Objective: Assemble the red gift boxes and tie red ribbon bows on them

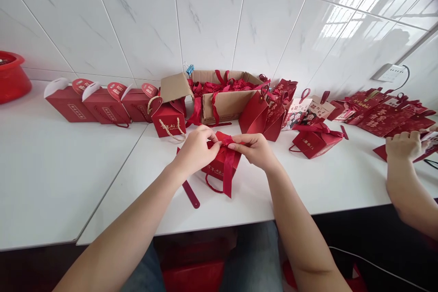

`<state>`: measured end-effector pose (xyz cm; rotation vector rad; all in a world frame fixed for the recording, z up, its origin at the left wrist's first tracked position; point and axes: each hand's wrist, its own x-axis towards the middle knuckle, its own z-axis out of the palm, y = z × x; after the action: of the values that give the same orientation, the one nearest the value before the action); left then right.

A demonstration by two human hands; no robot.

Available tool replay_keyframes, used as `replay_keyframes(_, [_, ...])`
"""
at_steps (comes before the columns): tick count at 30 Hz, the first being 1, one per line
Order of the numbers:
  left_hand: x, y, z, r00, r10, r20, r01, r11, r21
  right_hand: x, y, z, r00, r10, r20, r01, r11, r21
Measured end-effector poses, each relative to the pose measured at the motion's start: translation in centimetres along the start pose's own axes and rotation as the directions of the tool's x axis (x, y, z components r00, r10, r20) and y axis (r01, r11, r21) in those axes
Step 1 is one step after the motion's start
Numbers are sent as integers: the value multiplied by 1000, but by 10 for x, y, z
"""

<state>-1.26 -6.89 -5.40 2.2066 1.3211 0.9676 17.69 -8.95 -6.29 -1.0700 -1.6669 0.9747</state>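
A small red gift box (215, 169) with gold lettering and a red cord handle stands before me on the white table. Red satin ribbon (228, 171) is gathered at its top, one tail hanging down the front. My left hand (200, 146) pinches the ribbon on the left of the knot, thumb against fingers. From the right, my right hand (255, 149) pinches it too, thumb and forefinger pressed together. The knot is partly covered by my fingers. Beside the box lies a flat dark-red strip (190, 194) with a rounded end, partly under my left wrist.
A cardboard box (226, 106) of red ribbons stands at the back. Several red gift boxes (106, 104) line the left, and a ribbon-tied box (316, 141) sits to the right. Another person's hand (405, 146) rests by the red bags at far right. A red basin (13, 77) is at far left.
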Motion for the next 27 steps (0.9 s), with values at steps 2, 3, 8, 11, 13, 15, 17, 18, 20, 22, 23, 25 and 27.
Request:
replay_keyframes(2, [0,1,1,1000,8,-10,-8,1000,-1,-1,-4,2,999,37,-5,-37,999,-9])
replay_keyframes(3, [-1,2,1,1000,12,-13,-12,1000,-3,-1,-6,3,999,49,-7,-49,999,-10])
replay_keyframes(8, [-1,3,2,1000,-14,-26,15,1000,21,-2,-9,3,998,59,30,-62,992,111])
replay_keyframes(11, [0,3,0,998,-59,-22,60,997,53,-2,-8,2,993,82,89,-96,983,159])
replay_keyframes(13, [1,3,-3,992,-128,-8,128,988,86,-2,-9,2,989,103,111,-121,978,170])
replay_keyframes(15, [2,2,-9,979,-201,36,196,973,122,-2,-11,2,986,130,103,-147,973,176])
replay_keyframes(17, [4,2,-18,971,-220,96,203,966,160,-3,-15,2,984,169,63,-178,969,174])
replay_keyframes(18, [5,3,-24,972,-201,119,179,969,173,-3,-16,3,981,189,34,-192,966,173])
replay_keyframes(20, [7,6,-37,976,-116,182,86,982,168,-4,-20,4,976,218,-22,-211,964,161])
replay_keyframes(22, [9,14,-50,956,-1,292,-35,992,117,-4,-21,5,974,220,-57,-210,968,136])
replay_keyframes(23, [11,20,-56,934,57,352,-93,992,85,-5,-21,6,975,212,-62,-204,971,123])
replay_keyframes(25, [17,33,-62,893,154,423,-187,982,36,-6,-19,8,982,180,-57,-175,982,72])
replay_keyframes(27, [27,45,-62,875,224,428,-258,966,22,-8,-17,9,991,120,-53,-122,992,-29])
